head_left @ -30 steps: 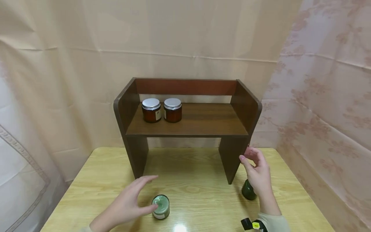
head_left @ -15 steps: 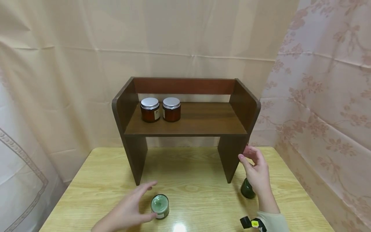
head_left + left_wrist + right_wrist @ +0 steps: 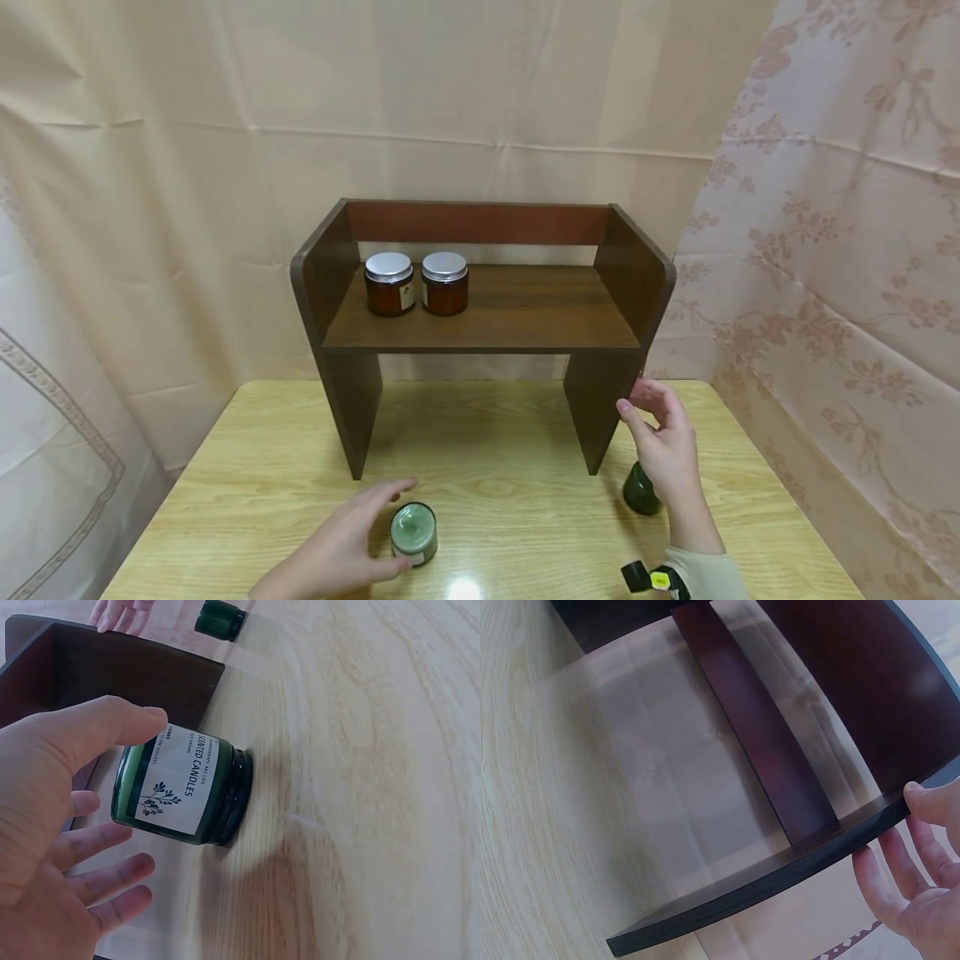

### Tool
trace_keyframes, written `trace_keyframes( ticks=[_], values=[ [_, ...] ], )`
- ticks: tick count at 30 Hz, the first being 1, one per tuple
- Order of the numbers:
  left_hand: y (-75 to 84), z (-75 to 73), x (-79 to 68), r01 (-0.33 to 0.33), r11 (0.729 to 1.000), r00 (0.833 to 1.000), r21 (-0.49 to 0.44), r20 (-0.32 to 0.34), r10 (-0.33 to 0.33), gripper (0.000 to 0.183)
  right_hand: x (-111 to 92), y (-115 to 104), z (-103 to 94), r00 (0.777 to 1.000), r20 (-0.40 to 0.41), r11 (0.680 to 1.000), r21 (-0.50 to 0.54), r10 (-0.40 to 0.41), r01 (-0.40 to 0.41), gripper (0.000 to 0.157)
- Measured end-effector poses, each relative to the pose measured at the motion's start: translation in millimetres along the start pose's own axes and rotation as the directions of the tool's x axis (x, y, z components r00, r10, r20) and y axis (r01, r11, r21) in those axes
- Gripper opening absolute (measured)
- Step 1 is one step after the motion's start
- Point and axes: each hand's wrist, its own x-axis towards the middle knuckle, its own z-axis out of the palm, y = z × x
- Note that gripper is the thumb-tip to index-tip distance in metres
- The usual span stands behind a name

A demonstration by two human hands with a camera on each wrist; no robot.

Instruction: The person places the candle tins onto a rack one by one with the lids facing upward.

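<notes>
A green glass scented candle stands on the table in front of a dark brown desktop shelf. My left hand is spread around its left side, thumb in front and fingers behind. Seen from the left wrist, the thumb tip overlaps the white label of the candle, while the other fingers are apart from the glass. My right hand grips the shelf's right side panel. In the right wrist view, the thumb lies on the edge of that panel and the fingers press its outer face.
Two amber jars with silver lids stand at the left on the upper board. A second green jar, partly hidden by my right wrist, stands right of the shelf. Curtains hang behind the table.
My left hand has lowered slightly and moved in around the candle, its thumb now in front of the glass. My right hand stays on the panel.
</notes>
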Motion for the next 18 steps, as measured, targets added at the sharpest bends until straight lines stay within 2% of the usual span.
trace_keyframes(
  ticks=[8, 18],
  values=[
    [-3.8, 4.1, 1.3, -0.01, 1.0, 1.0, 0.013, 0.01, 0.01, 0.086, -0.2, 1.3, -0.2, 1.0, -0.006, 1.0, -0.008, -0.006, 0.006, 0.034],
    [-2.4, 7.8, 2.1, 0.001, 0.999, 0.999, -0.035, 0.049, 0.001, 0.083, 1.0, 2.6, 0.1, 1.0, -0.005, 1.0, -0.004, -0.011, 0.011, 0.034]
  ],
)
